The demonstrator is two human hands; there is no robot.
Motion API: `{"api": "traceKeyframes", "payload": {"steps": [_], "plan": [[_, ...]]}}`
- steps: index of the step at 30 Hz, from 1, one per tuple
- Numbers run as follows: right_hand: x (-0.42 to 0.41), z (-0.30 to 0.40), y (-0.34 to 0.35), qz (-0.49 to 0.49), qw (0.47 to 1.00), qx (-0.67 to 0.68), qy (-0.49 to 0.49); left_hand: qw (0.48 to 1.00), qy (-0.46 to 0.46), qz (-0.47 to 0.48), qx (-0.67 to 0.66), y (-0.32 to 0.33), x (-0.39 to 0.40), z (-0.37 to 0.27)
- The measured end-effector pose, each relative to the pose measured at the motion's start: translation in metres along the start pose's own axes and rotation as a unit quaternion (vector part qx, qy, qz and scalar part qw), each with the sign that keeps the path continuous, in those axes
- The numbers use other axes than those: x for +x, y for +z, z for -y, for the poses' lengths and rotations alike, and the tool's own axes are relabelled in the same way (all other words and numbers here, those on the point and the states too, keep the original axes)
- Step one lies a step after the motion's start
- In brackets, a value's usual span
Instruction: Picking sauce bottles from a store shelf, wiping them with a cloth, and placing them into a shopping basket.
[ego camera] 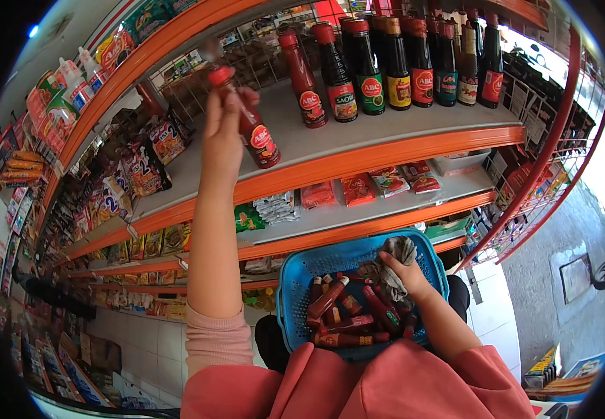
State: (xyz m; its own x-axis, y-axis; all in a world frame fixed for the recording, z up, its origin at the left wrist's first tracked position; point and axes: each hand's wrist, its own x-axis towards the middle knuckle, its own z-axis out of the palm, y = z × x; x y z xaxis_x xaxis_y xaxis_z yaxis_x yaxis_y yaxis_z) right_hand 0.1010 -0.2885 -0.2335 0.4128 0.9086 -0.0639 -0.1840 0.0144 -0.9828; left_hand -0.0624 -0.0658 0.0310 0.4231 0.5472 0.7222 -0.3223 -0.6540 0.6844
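Note:
My left hand [227, 118] grips the upper part of a red-capped ABC sauce bottle [261, 137], tilted above the front of the grey shelf [302, 141]. Whether its base touches the shelf I cannot tell. To its right stands another red sauce bottle [306, 86], upright, beside a row of dark sauce bottles [371, 78]. In my right hand [404, 272] is a crumpled grey cloth [398, 259], held over a blue plastic basket [294, 272] on my lap. Several small sauce bottles [345, 326] lie heaped inside the basket.
Instant noodle packs [145, 170] sit on the shelf at left. Red sachets [357, 189] lie on the tier below. Orange shelf edges [386, 152] run across the front. A red wire rack [559, 136] curves at right, and a wire mesh [260, 60] backs the shelf.

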Motion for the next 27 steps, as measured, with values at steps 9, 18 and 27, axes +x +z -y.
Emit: {"api": "traceKeyframes", "payload": {"steps": [9, 18, 27], "plan": [[-0.002, 0.008, -0.005, -0.001, 1.0, 0.003, -0.004, 0.955, -0.052, 0.061, 0.286, -0.016, -0.019, -0.008], [-0.005, 0.015, -0.007, 0.01, 1.0, 0.012, -0.008, 0.93, -0.142, 0.064, 0.334, -0.029, 0.007, 0.039], [-0.002, 0.0, -0.001, -0.003, 0.999, -0.031, -0.005, 0.81, -0.088, 0.206, 0.542, -0.024, 0.133, 0.126]]}}
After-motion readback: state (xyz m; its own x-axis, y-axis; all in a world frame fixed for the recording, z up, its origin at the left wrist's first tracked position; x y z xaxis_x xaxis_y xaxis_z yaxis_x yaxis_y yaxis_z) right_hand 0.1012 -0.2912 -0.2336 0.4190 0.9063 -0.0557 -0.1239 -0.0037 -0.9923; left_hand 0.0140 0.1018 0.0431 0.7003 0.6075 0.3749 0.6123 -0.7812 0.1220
